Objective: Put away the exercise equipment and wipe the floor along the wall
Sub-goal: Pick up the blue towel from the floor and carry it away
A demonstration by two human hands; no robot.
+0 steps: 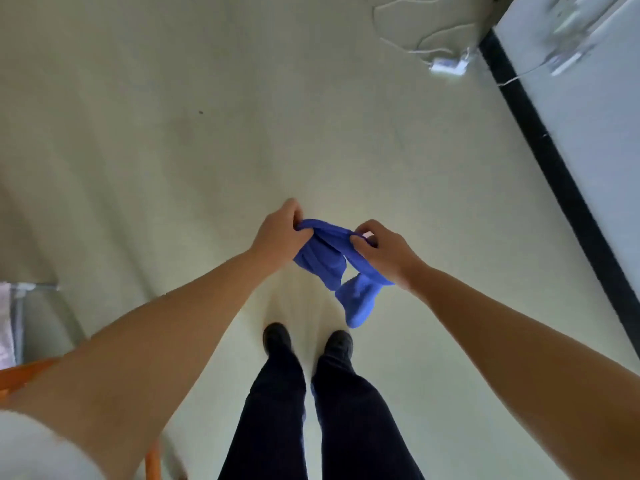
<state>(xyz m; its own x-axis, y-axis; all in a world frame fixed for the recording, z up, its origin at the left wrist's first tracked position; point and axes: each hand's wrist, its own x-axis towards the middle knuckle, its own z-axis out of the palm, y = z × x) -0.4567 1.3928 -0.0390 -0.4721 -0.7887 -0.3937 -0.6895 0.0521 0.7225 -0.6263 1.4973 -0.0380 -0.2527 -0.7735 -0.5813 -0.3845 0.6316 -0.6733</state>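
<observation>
Blue cloth (332, 268) gripped by both hands, white cable (433, 53) near black baseboard (554, 168)

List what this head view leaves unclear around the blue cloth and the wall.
- Blue cloth: bunched between the left hand and right hand; its full shape is hidden by folds and fingers.
- White cable and adapter near the wall: blurred, type unclear.
- Clear object, top right: blurred and cut by the edge.
- Orange item, left edge: cut off, hidden behind the arm.
</observation>
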